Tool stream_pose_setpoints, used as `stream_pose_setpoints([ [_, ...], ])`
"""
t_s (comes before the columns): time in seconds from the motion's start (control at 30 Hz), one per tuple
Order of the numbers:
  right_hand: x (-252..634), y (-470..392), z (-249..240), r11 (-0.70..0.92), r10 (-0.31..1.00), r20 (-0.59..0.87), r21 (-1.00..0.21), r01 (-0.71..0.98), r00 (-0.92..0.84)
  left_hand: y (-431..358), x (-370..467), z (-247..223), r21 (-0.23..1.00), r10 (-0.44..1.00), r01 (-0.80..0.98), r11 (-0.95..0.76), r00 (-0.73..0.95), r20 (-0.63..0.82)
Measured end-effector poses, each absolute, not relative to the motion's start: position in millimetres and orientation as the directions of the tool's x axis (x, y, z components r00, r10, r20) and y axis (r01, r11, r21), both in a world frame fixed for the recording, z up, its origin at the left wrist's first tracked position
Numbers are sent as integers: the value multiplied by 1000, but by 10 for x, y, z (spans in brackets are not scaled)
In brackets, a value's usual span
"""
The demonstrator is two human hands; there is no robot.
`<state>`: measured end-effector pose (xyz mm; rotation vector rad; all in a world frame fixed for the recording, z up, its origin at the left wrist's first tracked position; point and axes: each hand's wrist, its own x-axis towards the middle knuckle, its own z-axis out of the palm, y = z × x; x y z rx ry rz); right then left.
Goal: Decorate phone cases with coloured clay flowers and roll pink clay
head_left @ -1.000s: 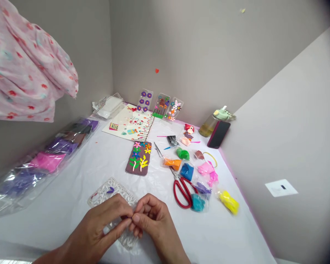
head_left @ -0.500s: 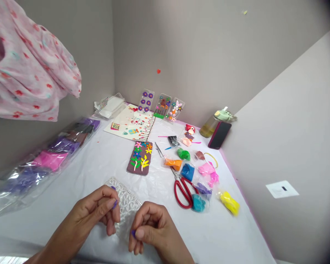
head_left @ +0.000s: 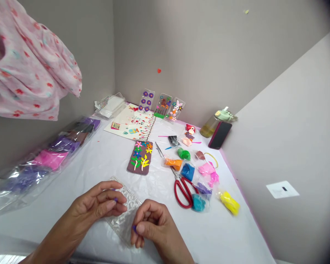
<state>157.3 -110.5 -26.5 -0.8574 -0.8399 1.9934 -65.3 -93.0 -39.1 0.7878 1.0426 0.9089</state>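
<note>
My left hand (head_left: 100, 203) hovers over the near side of the table, its thumb and fingers closed on a small bit of purple clay (head_left: 116, 200). To its right, my right hand (head_left: 154, 225) pinches another small purple clay piece (head_left: 134, 228) between thumb and forefinger. Beneath both hands lies a clear, textured phone case (head_left: 120, 223), partly covered by them. Just beyond it rests a brown phone case (head_left: 139, 168) decorated with clay flowers in several colours.
Red-handled scissors (head_left: 176, 191) and bagged clay lumps, such as a blue one (head_left: 187, 171) and a yellow one (head_left: 230, 203), lie on the right. Tweezers (head_left: 159, 149), a spiral notebook (head_left: 126, 128), a bottle (head_left: 211, 126) and a phone (head_left: 220, 135) are farther back. Packaged clay (head_left: 52, 159) lines the left.
My left hand has shifted slightly right and its fingers have straightened somewhat over the clear case. My right hand has moved up only a little, still pinching its purple piece.
</note>
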Motion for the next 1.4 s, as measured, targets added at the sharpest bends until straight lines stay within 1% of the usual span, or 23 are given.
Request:
stream_pose_setpoints([
  [0.07,1576,-1106,-263,-464,848,-266,-790,-401,-459,-930,-683,-422,876,894,-213,433,229,-385],
  [0.23,1577,-1100,-254,-460,853,-260,-784,-416,-453,-877,-729,-347,951,936,-84,297,220,-273],
  [0.37,1575,-1105,-250,-464,853,-266,-782,-416,-449,-832,-796,-309,978,974,-29,205,101,-201],
  [0.47,1571,-1112,-252,-470,850,-277,-783,-407,-449,-815,-898,-372,983,988,100,156,6,-157],
  [0.53,1570,-1114,-255,-471,850,-283,-787,-400,-445,-807,-965,-428,970,985,173,169,-19,-169],
  [0.67,1571,-1111,-258,-466,852,-284,-795,-388,-441,-785,-1016,-453,957,975,186,222,-18,-223],
  [0.73,1571,-1106,-259,-465,852,-284,-797,-385,-440,-775,-1003,-418,959,985,226,171,-15,-172],
  [0.83,1570,-1100,-264,-466,850,-281,-797,-385,-446,-777,-982,-371,927,996,372,53,46,-75],
  [0.93,1573,-1102,-265,-466,850,-278,-793,-392,-447,-799,-981,-377,887,997,461,20,62,-55],
  [1.03,1578,-1112,-261,-466,851,-277,-791,-397,-447,-813,-982,-391,883,998,469,20,38,-43],
  [1.13,1578,-1118,-255,-467,850,-280,-792,-392,-447,-792,-965,-364,885,998,464,-33,63,5],
  [1.23,1577,-1110,-247,-475,847,-291,-790,-387,-445,-752,-932,-313,897,998,438,-63,47,48],
  [1.33,1581,-1105,-239,-481,844,-296,-787,-387,-447,-729,-911,-273,914,999,403,-49,18,46],
  [1.4,1584,-1106,-239,-482,843,-296,-787,-386,-449,-725,-918,-263,906,999,422,-37,31,27],
])
